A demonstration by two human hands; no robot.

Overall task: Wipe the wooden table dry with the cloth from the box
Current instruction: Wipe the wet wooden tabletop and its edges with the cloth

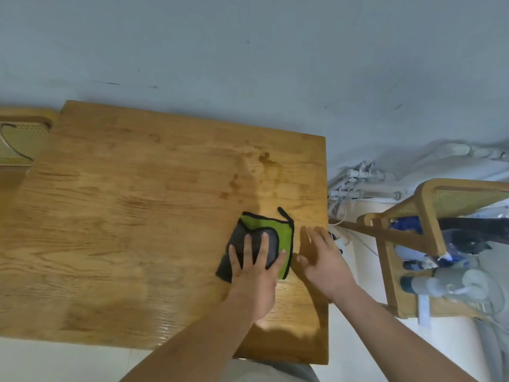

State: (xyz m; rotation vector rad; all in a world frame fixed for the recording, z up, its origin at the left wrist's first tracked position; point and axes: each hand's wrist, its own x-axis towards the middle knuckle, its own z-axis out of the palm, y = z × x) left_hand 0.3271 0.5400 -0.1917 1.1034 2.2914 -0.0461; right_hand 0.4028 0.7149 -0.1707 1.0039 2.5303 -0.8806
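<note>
Near the right edge of the wooden table (137,216), the cloth (278,238) lies folded over itself, green face up with a grey flap doubled across it, and the left hand (256,268) rests flat on top, fingers spread and pressing down rather than pinching anything. Just beside it, the right hand (325,260) hovers or rests on the bare wood with fingers loosely open, holding nothing; motion blur makes it hard to tell whether it touches the surface. Judging from this, the wiping itself is under way, with the cloth already out of its box. A darker, glossy damp patch (256,166) with scattered drops sits further from the person than the cloth, so the next move likely calls for pushing the cloth away from the body across that patch with steady downward pressure, keeping the fold from bunching. No box can be identified with confidence; a wooden rack (429,221) well off to the right holds bottles and blue items, partly cut off by the frame edge. How wet the left half of the table is cannot be made out.
</note>
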